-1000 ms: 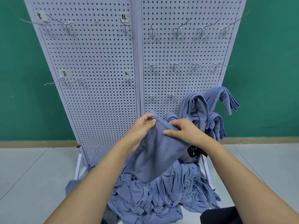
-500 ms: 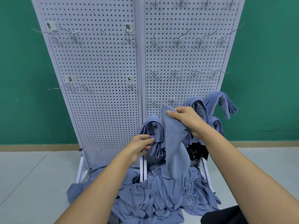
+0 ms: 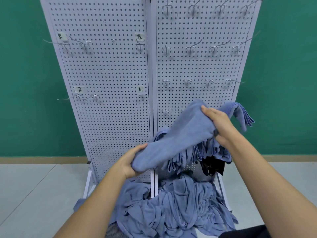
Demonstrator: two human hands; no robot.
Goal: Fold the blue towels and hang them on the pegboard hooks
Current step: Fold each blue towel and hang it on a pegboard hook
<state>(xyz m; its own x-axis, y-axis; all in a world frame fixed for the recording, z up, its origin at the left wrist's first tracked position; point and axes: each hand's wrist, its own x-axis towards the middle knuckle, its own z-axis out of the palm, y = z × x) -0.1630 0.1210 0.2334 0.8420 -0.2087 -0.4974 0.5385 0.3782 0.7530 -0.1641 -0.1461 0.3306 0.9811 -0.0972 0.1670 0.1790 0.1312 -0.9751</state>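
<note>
Folded blue cloth towel (image 3: 180, 140): slanted before white perforated metal pegboard (image 3: 106, 79); lower end gripped by left hand (image 3: 130, 162), upper end by right hand (image 3: 217, 125); heap of loose blue towels (image 3: 171, 206) on floor beneath; hung blue towels (image 3: 240, 112) just behind.

Cropped above — top hooks (image 3: 167, 7); black item (image 3: 214, 166) half hidden behind hung towels (image 3: 193, 152).

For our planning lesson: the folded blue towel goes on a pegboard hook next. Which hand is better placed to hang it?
Probably right. The right hand grips the folded blue towel at its raised end, near a bare metal hook; the left hand holds the low end.
</note>
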